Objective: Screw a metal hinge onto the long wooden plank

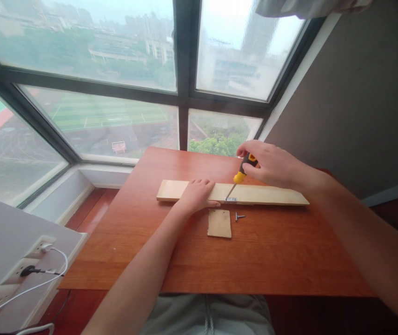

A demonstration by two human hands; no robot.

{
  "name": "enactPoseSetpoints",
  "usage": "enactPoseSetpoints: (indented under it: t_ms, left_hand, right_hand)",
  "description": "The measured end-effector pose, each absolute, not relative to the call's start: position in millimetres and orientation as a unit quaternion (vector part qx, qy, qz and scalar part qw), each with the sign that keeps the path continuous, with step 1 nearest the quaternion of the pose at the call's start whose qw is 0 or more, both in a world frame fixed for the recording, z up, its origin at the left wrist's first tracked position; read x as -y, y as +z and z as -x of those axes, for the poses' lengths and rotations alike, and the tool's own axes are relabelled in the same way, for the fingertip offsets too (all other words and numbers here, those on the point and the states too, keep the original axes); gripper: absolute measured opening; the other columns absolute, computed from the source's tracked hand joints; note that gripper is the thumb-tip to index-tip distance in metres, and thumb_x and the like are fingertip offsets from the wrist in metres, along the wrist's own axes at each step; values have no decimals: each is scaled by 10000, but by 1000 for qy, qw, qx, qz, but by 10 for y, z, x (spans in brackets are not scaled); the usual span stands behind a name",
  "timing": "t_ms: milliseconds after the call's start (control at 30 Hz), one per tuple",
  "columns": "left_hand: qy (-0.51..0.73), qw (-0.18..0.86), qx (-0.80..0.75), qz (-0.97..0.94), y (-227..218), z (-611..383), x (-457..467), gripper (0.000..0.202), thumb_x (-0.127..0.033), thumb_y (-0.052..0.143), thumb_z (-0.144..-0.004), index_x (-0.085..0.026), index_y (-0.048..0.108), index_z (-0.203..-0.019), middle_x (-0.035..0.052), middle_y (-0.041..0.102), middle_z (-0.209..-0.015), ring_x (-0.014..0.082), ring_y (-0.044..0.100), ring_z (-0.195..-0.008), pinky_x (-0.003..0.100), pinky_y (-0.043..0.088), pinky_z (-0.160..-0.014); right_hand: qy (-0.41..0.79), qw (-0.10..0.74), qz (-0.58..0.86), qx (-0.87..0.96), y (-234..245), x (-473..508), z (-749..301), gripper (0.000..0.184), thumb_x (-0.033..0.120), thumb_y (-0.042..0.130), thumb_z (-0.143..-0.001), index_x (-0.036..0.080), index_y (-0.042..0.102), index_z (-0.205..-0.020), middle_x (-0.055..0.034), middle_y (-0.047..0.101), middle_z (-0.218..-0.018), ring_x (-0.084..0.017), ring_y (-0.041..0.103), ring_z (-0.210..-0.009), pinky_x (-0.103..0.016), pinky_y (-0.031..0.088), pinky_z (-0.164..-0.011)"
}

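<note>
A long pale wooden board (268, 194) lies crosswise on the table. My left hand (197, 193) presses flat on it, fingers over its top and thumb along the near edge. My right hand (263, 158) is closed around the black and yellow handle of a screwdriver (240, 176), which is tilted. The tip meets a small metal plate (231, 200) at the board's near edge; whether a screw sits under it is too small to tell. Just in front lie a small square wooden piece (219, 224) with two holes and a couple of loose screws (240, 217).
The reddish-brown table (272, 260) reaches to my lap. Behind it stand large windows with dark frames (183, 93). At the left, wall sockets (19, 270) hold a black plug and a white cable (64, 260). A grey wall (352, 102) slopes down on the right.
</note>
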State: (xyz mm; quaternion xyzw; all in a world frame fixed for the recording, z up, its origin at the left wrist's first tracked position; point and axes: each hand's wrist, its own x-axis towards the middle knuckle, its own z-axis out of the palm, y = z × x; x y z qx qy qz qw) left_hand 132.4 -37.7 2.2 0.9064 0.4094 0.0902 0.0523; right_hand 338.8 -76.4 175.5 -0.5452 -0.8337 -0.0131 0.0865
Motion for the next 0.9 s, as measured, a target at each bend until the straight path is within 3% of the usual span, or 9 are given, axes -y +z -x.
enactPoseSetpoints:
  t_ms: [133,333,467,567,700,800,900]
  left_hand:
    - [91,54,-409,-906,19,-1326,376,639,-646,678,-784,-208,561,-1234,123,653,-1193,311,604,-1106,402,427,-960]
    - [90,58,-409,-906,7,-1325,369,635,-642,681,-783,-224,556,-1245,122,647,-1203,316,595,-1129,406,420,-965]
    - [92,55,-408,-907,11,-1328,370,611,-648,684,-776,-224,570,-1201,112,649,-1190,309,607,-1086,400,432,-930]
    - [95,50,-408,-907,13,-1330,371,596,-649,691,-770,-223,579,-1172,105,652,-1177,307,613,-1063,396,437,-907]
    - [94,50,-408,-907,13,-1329,371,632,-647,690,-771,-209,570,-1210,116,651,-1185,313,611,-1071,400,438,-911]
    - [91,60,-407,-907,13,-1327,371,645,-645,686,-777,-223,555,-1248,121,640,-1216,315,598,-1118,404,428,-943]
    - [88,64,-408,-906,10,-1325,369,638,-645,676,-785,-231,553,-1255,125,635,-1229,316,594,-1131,410,425,-953]
  right_hand:
    - [46,118,497,858,1759,776,-3377,217,277,508,-889,222,585,-1085,-48,688,-1085,-205,629,-932,-327,447,-762]
    - [-141,81,609,776,1680,872,-3208,325,519,470,-930,225,605,-896,-65,696,-815,-224,595,-664,-338,295,-542]
    - [-79,96,588,800,1698,890,-3221,169,333,499,-889,240,599,-988,-48,709,-998,-207,620,-751,-327,342,-568]
    - [5,106,544,833,1730,851,-3290,235,229,522,-831,237,593,-1055,-36,693,-1091,-192,631,-846,-314,413,-647]
    - [-51,104,570,814,1716,814,-3298,203,358,509,-907,237,614,-1032,-53,712,-1016,-219,633,-809,-328,379,-608]
    - [-150,75,619,767,1675,821,-3261,340,521,463,-940,224,626,-971,-84,715,-878,-234,616,-684,-332,301,-539]
    - [-155,69,628,759,1663,819,-3278,385,563,436,-942,230,629,-966,-83,715,-845,-242,621,-676,-337,323,-544]
